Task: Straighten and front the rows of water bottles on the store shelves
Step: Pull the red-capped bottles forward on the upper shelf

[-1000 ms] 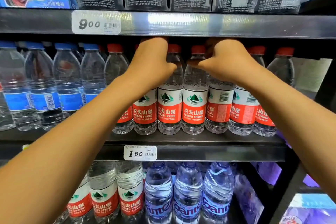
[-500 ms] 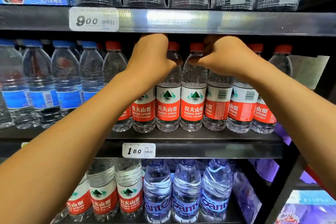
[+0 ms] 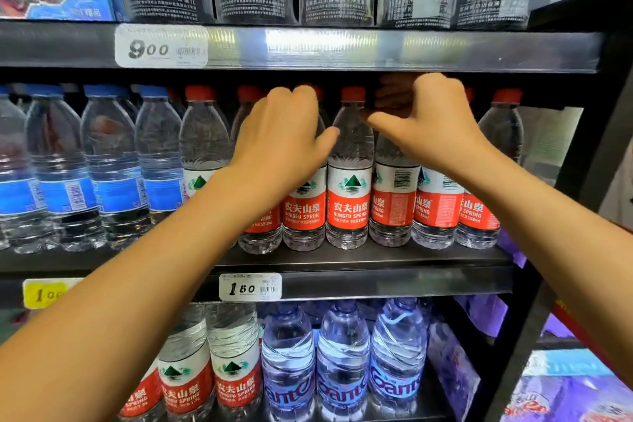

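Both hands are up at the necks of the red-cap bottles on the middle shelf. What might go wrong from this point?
1. The left hand and right hand reach over the front row of red-cap bottles; pulling back could tip one off the shelf edge.
2. The bottles stand packed side by side, so nudging one may knock its neighbours.
3. The bottles by the right hand show barcodes, not the logo, so those labels may stay misfaced.

Your left hand (image 3: 281, 144) and right hand (image 3: 435, 134) are bare. Both forearms are uncovered up to the frame edge; no sleeve, watch or ring is visible.
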{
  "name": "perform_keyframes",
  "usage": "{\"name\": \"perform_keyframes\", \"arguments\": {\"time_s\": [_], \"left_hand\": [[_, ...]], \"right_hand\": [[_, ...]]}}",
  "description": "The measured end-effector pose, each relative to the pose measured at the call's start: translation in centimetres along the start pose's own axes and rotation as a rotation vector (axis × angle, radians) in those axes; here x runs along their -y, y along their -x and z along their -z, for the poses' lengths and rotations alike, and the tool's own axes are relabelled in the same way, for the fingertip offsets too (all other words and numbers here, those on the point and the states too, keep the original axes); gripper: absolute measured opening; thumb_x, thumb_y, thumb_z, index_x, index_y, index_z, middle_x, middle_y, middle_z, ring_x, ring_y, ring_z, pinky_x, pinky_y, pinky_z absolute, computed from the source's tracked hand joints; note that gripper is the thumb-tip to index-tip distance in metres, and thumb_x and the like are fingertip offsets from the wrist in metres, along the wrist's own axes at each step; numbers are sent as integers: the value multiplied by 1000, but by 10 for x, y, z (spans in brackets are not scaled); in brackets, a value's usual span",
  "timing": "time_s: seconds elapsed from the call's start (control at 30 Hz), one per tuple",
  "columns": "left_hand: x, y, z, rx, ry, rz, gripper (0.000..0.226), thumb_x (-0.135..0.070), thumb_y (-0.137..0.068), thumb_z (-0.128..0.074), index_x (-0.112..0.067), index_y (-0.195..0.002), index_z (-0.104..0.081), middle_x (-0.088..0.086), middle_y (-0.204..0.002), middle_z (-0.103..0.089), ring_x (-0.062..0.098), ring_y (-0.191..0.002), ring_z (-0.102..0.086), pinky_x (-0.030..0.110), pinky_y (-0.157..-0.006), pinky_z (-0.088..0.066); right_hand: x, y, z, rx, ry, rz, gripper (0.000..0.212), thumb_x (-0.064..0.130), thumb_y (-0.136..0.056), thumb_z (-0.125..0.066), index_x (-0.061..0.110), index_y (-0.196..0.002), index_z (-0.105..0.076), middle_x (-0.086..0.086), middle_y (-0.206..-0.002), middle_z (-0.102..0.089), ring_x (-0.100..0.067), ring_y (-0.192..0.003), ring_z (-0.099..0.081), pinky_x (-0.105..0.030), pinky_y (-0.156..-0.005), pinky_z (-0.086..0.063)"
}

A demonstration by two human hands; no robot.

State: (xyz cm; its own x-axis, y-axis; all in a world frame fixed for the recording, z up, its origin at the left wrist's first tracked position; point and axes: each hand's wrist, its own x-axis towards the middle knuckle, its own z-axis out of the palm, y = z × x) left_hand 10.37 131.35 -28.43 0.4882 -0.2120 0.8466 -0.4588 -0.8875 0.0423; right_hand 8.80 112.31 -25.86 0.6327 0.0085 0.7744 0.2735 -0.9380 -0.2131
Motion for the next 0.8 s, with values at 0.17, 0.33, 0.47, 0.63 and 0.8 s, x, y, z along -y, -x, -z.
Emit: {"name": "perform_keyframes", "arguments": {"time_s": [0.17, 0.33, 0.47, 0.63, 0.8], "left_hand": [[-20, 1, -6, -133, -101, -81, 34, -42, -89, -62, -9, -92, -52, 20, -92, -58, 41, -85, -57, 37, -62, -32], [-53, -4, -14, -144, -55, -227, 34, -39, -91, -59, -6, -99, -56, 17, -93, -58, 40, -84, -57, 36, -62, -31], [-80, -12, -24, -88, -61, -241, 33, -41, -92, -57, -8, -99, -55, 16, -96, -59, 40, -87, -58, 37, -62, -31], [-103, -32, -36, -8, 61, -162, 25, -32, -89, -59, -10, -85, -49, 23, -93, -58, 47, -88, -58, 38, -62, -33], [-115, -47, -44, 85, 158, 2, 40, -19, -83, -60, -15, -59, -28, 12, -68, -49, 40, -76, -51, 34, -63, -29]], "right_hand": [[-15, 25, 17, -77, -299, 0, 32, 34, -81, -76, 16, -107, -71, 10, -94, -73, 3, -86, -67, -18, -81, -54], [-48, 35, 35, -194, -189, -99, 29, 34, -80, -75, 15, -101, -71, 5, -88, -72, -7, -78, -68, -24, -78, -54], [-67, 32, 35, -217, -10, -128, 32, 34, -77, -73, 10, -97, -68, -5, -91, -71, -20, -88, -66, -31, -80, -50], [-73, 21, 28, -139, 121, -154, 40, 44, -75, -72, 12, -79, -48, -14, -85, -60, -35, -83, -59, -32, -62, -37], [-70, 13, 25, -114, 110, -169, 51, 41, -72, -75, 20, -58, -29, -1, -62, -38, -27, -65, -48, -29, -53, -31]]}}
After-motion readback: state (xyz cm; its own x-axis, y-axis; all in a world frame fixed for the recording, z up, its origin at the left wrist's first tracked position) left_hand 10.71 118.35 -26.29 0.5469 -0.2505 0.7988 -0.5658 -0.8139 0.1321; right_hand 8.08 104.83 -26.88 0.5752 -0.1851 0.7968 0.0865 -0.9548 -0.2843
